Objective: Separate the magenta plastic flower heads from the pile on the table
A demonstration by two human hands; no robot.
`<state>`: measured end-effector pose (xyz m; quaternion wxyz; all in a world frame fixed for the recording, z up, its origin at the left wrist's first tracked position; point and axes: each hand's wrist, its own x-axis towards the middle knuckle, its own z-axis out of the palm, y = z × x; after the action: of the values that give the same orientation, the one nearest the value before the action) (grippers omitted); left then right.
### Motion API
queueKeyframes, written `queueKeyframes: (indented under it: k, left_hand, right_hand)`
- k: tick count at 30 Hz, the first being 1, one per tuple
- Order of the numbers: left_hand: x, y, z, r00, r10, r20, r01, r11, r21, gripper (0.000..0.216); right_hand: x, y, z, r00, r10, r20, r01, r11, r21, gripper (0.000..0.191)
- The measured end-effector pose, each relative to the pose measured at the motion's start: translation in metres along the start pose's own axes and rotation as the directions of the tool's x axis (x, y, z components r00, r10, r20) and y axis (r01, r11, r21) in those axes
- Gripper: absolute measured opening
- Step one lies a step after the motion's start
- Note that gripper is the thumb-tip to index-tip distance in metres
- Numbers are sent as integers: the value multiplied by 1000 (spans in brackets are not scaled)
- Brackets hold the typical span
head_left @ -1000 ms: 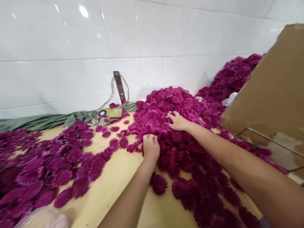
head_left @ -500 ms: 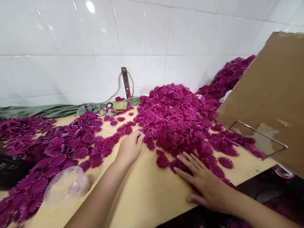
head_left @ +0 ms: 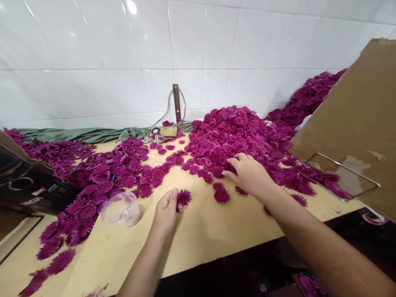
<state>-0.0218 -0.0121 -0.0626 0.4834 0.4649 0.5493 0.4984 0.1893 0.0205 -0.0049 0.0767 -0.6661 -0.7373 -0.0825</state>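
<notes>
Magenta fabric flower petals lie in a big heap [head_left: 238, 140] on a pale wooden table [head_left: 201, 235], with a flatter spread [head_left: 108, 173] to the left. My left hand [head_left: 166, 211] is closed in a pinch on a single magenta flower [head_left: 184, 197] just above the bare tabletop. My right hand [head_left: 250, 174] rests at the near edge of the big heap, fingers bent and reaching into the petals; whether it holds any I cannot make out.
A clear plastic cup [head_left: 121, 208] lies on its side left of my left hand. A black box [head_left: 31, 189] sits at far left, a cardboard sheet [head_left: 355, 119] with a wire frame at right. Green cloth [head_left: 83, 134] and a small yellow packet [head_left: 167, 131] lie by the tiled wall.
My left hand has pulled back toward me, now pinching one flower. My right hand moved up from the table edge into the heap. The view has shifted left.
</notes>
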Motion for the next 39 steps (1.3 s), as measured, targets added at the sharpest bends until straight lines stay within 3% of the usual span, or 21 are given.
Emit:
queueKeyframes:
  k: [3,5,7,12,17,19,23,28,34,39]
  left_hand:
    - [1,-1,6,1000,4,4,-4,1000,12,53]
    - [-2,-1,10,998,1,61,-2,1000,22,54]
    - [-6,-1,11,995,-2,102,1,1000,14,53]
    - [-16,-5,4,997,31,64,-30,999,-11,53]
    - [-17,-7,3,981,85,172,-74,995,-69,34]
    - [-15,-6,6,982,50,184,-31,994,-101,29]
    - [-12,-4,9,991,-13,136,33,989,-147,28]
    - [-12,-4,9,993,13,118,-1,995,-102,22]
    - [-10,-10,14,991,48,128,-55,997,53,23]
    - [-4,-15,25,984,31,174,-67,976,206,21]
  right_hand:
    - [-26,-32,-10,992,-106,-72,124,933,338,31]
    - [-39,-53,-4,978,-208,-21,182,802,569,28]
    - [-46,-70,7,964,-263,46,151,680,717,23]
    - [-42,-86,26,974,-197,111,11,532,847,17]
    - [-39,-82,35,981,-155,113,-57,331,942,16]
    - [-42,-81,38,987,-133,89,-45,308,950,17]
    - [-46,-80,42,992,-98,80,-39,362,931,21]
    - [-47,-79,41,993,-89,77,-35,396,918,21]
    - [-46,-79,39,989,-47,138,-121,269,956,18]
    - [-38,-74,44,985,-106,135,-112,202,973,10]
